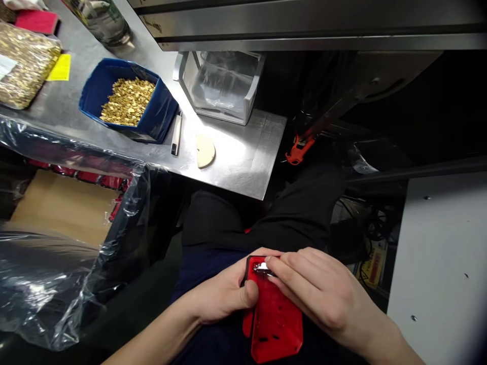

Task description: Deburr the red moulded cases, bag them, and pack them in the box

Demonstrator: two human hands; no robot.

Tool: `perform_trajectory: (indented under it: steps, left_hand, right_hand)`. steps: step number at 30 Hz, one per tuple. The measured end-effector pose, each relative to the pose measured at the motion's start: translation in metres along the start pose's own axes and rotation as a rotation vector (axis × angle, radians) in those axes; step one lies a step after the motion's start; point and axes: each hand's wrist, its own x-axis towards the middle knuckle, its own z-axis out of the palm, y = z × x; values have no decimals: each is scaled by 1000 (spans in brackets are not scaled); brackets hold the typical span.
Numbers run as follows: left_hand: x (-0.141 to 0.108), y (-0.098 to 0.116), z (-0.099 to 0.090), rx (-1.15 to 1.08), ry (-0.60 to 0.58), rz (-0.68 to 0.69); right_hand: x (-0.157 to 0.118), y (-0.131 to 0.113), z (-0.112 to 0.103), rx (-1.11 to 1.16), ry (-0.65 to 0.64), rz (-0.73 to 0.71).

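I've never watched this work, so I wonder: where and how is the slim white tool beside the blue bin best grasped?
Probably pinch the slim white tool mid-body, across its long sides, from above: it lies flat, and the blue bin crowds one side.

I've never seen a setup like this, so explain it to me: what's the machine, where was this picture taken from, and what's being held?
There is no robot here, just a person's two bare hands. The one picture comes from a camera worn on the head, looking forward and down past the lap.

The left hand holds a hollow red part with a dark edge. The fingertips of the right hand are on a small shiny metal piece at its far end; whether they pinch or press it, I can't tell.

On the metal table are a blue bin of small gold-coloured pieces, a slim white tool, a pale notched disc and, at the far left, a clear bag of more gold-coloured pieces.
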Motion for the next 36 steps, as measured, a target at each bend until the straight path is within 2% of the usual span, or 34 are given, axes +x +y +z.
perform_trajectory:
  steps: [5, 7, 9, 11, 13, 15, 18, 22, 27, 36]
  left_hand:
    - [1, 1, -1, 5, -9, -34]
    - [2, 1, 0, -14, -16, -31]
    - [4, 0, 2, -40, -16, -12]
    - [5, 0, 3, -72, 7, 17]
    - [5, 0, 5, -103, 43, 31]
    - [5, 0, 5, -111, 63, 21]
    - [4, 0, 6, -101, 91, 3]
    - [4, -1, 5, -118, 100, 0]
    - [4, 0, 5, -140, 84, -3]
    - [4, 0, 4, -149, 97, 4]
  right_hand:
    - [-4, 3, 0, -52, -23, -52]
    - [-6, 3, -3, -34, 43, -38]
    - [-8, 1, -7, 15, 187, 90]
    - [-9, -2, -11, 109, 340, 334]
    - [-10, -7, -11, 225, 396, 554]
    - [-9, -15, -7, 333, 357, 639]
    - [-9, -29, 7, 489, 214, 671]
    - [-9, -43, 25, 594, 69, 814]
    - [-9, -45, 32, 637, 52, 853]
    - [-7, -44, 29, 684, 8, 887]
